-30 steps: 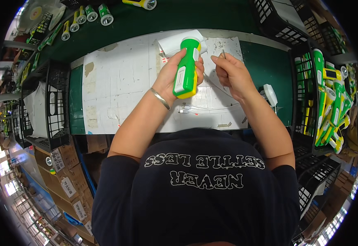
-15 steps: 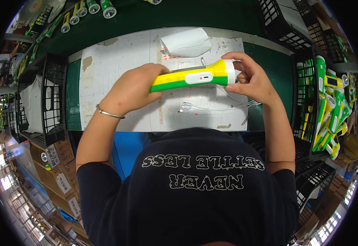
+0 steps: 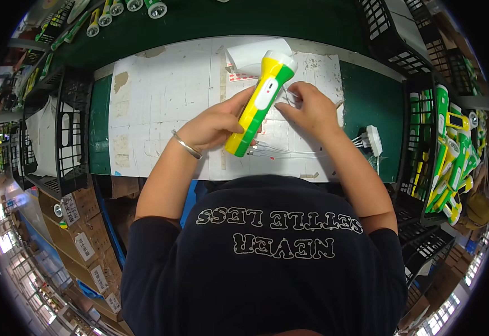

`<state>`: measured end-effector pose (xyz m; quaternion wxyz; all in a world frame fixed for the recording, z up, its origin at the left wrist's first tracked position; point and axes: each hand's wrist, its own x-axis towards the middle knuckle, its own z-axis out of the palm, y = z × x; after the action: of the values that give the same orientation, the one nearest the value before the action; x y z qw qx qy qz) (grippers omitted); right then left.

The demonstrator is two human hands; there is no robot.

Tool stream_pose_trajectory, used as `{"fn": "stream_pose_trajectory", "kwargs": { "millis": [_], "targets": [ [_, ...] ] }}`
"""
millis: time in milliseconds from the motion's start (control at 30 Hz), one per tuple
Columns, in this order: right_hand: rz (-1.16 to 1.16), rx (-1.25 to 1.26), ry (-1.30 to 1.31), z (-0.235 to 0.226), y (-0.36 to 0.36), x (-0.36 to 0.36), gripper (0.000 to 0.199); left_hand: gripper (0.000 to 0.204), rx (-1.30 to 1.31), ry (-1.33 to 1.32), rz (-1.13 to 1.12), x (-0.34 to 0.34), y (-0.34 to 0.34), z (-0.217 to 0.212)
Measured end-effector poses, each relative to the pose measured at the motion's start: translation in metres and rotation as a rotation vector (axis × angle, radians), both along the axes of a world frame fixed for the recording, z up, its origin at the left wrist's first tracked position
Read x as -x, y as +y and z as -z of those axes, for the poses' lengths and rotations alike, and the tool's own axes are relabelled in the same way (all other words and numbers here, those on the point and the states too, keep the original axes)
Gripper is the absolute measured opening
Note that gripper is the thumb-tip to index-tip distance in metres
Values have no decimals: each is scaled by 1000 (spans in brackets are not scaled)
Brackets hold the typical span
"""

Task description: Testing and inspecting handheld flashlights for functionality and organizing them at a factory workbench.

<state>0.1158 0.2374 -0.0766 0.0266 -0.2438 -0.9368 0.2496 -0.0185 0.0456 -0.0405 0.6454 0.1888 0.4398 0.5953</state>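
Left hand [image 3: 217,124] wraps closed around the lower body of the yellow-and-green flashlight [image 3: 260,103], which tilts up over the white mat [image 3: 160,106]. With only its bottom half gripped, the flashlight could slip onto the thin wires [image 3: 289,150] below. Right hand [image 3: 310,110] pinches narrowly at something small beside the flashlight's head; I cannot tell what. Farther right stands a basket of flashlights [image 3: 446,157].

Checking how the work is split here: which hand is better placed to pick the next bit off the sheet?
Probably the right hand: it is free on the sheet, while the left hand grips the torch.
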Motion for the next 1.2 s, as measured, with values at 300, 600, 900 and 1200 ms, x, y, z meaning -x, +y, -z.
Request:
{"fn": "stream_pose_trajectory", "kwargs": {
  "millis": [300,600,900,1200],
  "targets": [
    [65,120,156,12,3,3,22,102,-131,-228,-44,2,-2,2],
    [24,578,338,1,5,3,20,90,58,775,-223,-10,15,9],
    [51,966,309,-28,15,-17,21,83,-18,1089,-156,-27,36,18],
    [185,1096,282,-38,13,-17,17,79,11,1547,-229,-36,35,13]
  ]
}}
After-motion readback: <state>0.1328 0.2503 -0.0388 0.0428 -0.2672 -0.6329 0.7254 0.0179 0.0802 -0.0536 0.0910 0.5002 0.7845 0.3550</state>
